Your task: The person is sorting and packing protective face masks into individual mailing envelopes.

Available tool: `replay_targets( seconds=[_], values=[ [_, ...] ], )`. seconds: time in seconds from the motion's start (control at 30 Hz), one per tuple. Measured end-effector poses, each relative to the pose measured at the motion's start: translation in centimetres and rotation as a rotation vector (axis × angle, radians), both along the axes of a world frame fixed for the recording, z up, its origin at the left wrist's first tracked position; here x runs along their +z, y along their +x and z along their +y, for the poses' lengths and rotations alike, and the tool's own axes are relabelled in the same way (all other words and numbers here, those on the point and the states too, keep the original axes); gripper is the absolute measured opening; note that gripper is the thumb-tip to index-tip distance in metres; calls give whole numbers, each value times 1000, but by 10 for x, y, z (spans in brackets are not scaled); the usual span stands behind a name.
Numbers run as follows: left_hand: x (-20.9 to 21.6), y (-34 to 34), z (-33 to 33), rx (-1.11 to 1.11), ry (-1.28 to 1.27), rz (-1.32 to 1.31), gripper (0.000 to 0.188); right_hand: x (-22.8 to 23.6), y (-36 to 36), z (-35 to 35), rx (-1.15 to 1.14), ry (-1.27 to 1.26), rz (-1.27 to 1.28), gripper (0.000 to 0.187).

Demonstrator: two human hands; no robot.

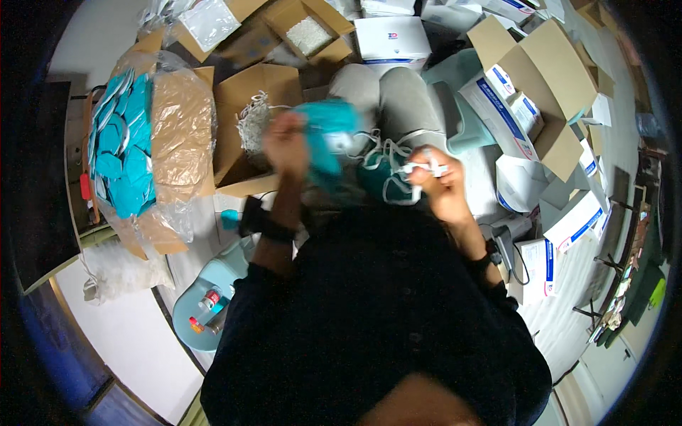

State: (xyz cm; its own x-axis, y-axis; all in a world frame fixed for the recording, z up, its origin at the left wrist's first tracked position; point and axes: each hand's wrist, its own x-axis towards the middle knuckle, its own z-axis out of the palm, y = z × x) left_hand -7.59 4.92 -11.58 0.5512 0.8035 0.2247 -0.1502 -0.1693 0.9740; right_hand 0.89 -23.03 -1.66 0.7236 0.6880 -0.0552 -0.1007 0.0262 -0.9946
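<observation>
My left hand (286, 145), blurred by motion, is closed at the edge of a teal face mask (330, 121) held up in front of my left knee. My right hand (444, 188) pinches white straps (426, 167) with small white pieces on them, over my lap. Beneath those straps, another teal mask (376, 177) rests on my lap, with white cords looped over it. Left of my left hand, a cardboard box (231, 160) holds a tangle of white cords (252, 124). Further left, many teal masks (121, 145) fill a plastic-lined carton (183, 128).
A small open box (334, 51) of white bits stands ahead. On the right, an open carton (550, 78) holds small white boxes, beside a pale green stool (462, 106). A blue stool (192, 309) at lower left bears a bottle (209, 299). A white box (392, 39) stands beyond my knees.
</observation>
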Motion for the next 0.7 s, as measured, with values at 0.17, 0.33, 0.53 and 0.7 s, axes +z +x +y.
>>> replay_targets(
  seconds=[0.17, 0.33, 0.53, 0.7],
  values=[
    [57, -23, 38, -131, -76, 277, 7, -8, 30, -15, -297, 44, 139, 12],
    [110, -17, -9, -370, -187, 238, 5, 0, 26, 32, -64, -19, 339, 33],
    [84, -20, -19, -433, -278, 361, 21, -6, 21, 60, 0, 33, 180, 13],
    [74, -6, -11, -439, -743, 70, 51, -14, 2, 61, -181, -57, -504, 16]
  ],
)
